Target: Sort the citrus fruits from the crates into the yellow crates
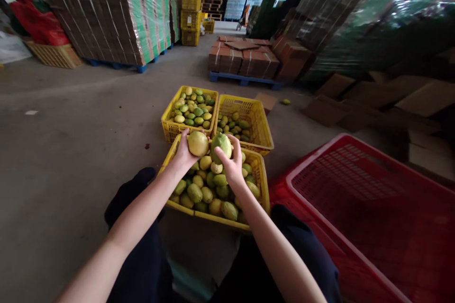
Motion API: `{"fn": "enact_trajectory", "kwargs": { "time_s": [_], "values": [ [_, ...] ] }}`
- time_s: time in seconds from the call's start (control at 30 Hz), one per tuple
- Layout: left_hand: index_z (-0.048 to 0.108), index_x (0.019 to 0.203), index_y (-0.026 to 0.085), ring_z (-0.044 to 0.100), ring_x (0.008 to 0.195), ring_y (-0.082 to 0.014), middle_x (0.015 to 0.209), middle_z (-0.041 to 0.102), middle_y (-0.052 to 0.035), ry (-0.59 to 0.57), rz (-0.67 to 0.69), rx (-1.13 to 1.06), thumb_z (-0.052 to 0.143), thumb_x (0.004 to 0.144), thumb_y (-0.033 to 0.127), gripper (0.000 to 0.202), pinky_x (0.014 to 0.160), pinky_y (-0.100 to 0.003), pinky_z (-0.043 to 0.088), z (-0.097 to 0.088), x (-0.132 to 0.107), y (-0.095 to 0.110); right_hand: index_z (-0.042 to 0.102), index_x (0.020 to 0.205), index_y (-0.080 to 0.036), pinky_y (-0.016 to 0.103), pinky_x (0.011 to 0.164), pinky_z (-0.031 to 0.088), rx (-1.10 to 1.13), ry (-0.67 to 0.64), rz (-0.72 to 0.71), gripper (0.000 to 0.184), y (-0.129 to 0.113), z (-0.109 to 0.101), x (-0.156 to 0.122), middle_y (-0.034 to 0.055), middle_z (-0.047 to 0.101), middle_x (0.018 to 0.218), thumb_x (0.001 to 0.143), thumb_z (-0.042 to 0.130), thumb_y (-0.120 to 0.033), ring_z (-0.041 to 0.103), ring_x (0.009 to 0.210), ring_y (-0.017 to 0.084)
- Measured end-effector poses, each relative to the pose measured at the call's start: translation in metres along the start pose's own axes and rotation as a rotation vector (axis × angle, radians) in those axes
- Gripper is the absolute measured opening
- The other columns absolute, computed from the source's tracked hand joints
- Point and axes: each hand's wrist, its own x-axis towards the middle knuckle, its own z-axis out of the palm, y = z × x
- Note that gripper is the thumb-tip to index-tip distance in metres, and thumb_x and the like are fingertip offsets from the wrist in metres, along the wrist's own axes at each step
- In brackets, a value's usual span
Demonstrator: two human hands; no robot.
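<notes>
My left hand (pixel 185 151) is closed around a pale yellow fruit (pixel 198 143). Beside it, my right hand (pixel 231 163) grips a green fruit (pixel 221 144). Both fruits are held up over the nearest yellow crate (pixel 261 184), which is piled with green and yellow fruit between my knees. Two more yellow crates stand just beyond it: the left one (pixel 168 128) is nearly full of fruit, the right one (pixel 263 125) holds a shallow layer.
A stack of red crates (pixel 355 208) sits close on my right. Ahead lie a blue pallet of brown cartons (pixel 245 61), flattened cardboard (pixel 373 99) and one loose fruit (pixel 286 102) on the concrete floor. Tall wrapped pallet loads stand at left and right.
</notes>
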Motion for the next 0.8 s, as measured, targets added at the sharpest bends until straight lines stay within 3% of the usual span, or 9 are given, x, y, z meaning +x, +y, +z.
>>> {"fn": "enact_trajectory", "kwargs": {
  "time_s": [0.1, 0.2, 0.3, 0.4, 0.5, 0.67, 0.8],
  "values": [
    [0.066, 0.097, 0.014, 0.072, 0.08, -0.0241, 0.079, 0.073, -0.0108, 0.01, -0.136, -0.101, 0.034, 0.093, 0.032, 0.037, 0.074, -0.036, 0.06, 0.001, 0.0, -0.001, 0.066, 0.091, -0.022, 0.026, 0.062, 0.057, 0.338, 0.103, 0.3, 0.022, 0.004, -0.005, 0.01, -0.0046, 0.068, 0.075, 0.077, 0.071, -0.039, 0.063, 0.063, 0.013],
    [0.064, 0.113, 0.014, 0.072, 0.077, -0.0222, 0.089, 0.075, -0.0112, -0.109, -0.143, -0.114, 0.036, 0.095, 0.032, 0.038, 0.064, -0.031, 0.06, 0.0, -0.001, -0.005, 0.067, 0.091, -0.02, 0.034, 0.073, 0.061, 0.655, 0.152, 0.491, 0.021, 0.002, -0.012, 0.018, 0.0013, 0.073, 0.078, 0.082, 0.061, -0.039, 0.07, 0.073, 0.018],
    [0.062, 0.122, 0.018, 0.071, 0.073, -0.0183, 0.097, 0.075, -0.0082, -0.213, -0.126, -0.155, 0.04, 0.094, 0.033, 0.038, 0.06, -0.027, 0.059, -0.001, 0.003, -0.015, 0.067, 0.102, -0.022, 0.041, 0.083, 0.06, 0.786, 0.191, 0.5, 0.025, -0.004, -0.015, 0.021, 0.0035, 0.076, 0.089, 0.082, 0.057, -0.032, 0.072, 0.087, 0.021],
    [0.064, 0.121, 0.019, 0.072, 0.081, -0.0189, 0.093, 0.074, -0.0065, -0.176, -0.075, -0.229, 0.046, 0.091, 0.029, 0.035, 0.071, -0.029, 0.06, 0.001, 0.009, -0.029, 0.066, 0.105, -0.024, 0.042, 0.086, 0.06, 0.803, 0.255, 0.49, 0.026, -0.005, -0.016, 0.021, 0.001, 0.076, 0.091, 0.081, 0.058, -0.028, 0.073, 0.085, 0.021],
    [0.066, 0.111, 0.019, 0.07, 0.081, -0.0176, 0.087, 0.073, -0.0049, -0.13, -0.03, -0.263, 0.046, 0.092, 0.028, 0.029, 0.08, -0.031, 0.059, 0.005, 0.015, -0.043, 0.066, 0.102, -0.022, 0.042, 0.085, 0.06, 0.799, 0.282, 0.485, 0.025, 0.001, -0.017, 0.022, 0.0019, 0.076, 0.09, 0.083, 0.056, -0.036, 0.073, 0.081, 0.02],
    [0.068, 0.093, 0.023, 0.069, 0.09, -0.02, 0.084, 0.072, -0.0044, -0.127, 0.007, -0.217, 0.047, 0.094, 0.036, 0.025, 0.082, -0.032, 0.057, -0.001, 0.025, -0.057, 0.066, 0.103, -0.021, 0.044, 0.088, 0.059, 0.806, 0.278, 0.474, 0.03, 0.013, -0.023, 0.025, 0.0031, 0.076, 0.089, 0.083, 0.054, -0.04, 0.073, 0.084, 0.021],
    [0.067, 0.094, 0.025, 0.069, 0.092, -0.02, 0.082, 0.072, -0.0039, -0.116, 0.045, -0.164, 0.046, 0.093, 0.037, 0.024, 0.08, -0.032, 0.056, -0.01, 0.033, -0.06, 0.066, 0.103, -0.02, 0.043, 0.087, 0.059, 0.82, 0.285, 0.492, 0.031, 0.019, -0.022, 0.026, 0.0031, 0.076, 0.087, 0.083, 0.052, -0.038, 0.073, 0.083, 0.021]
  ]
}}
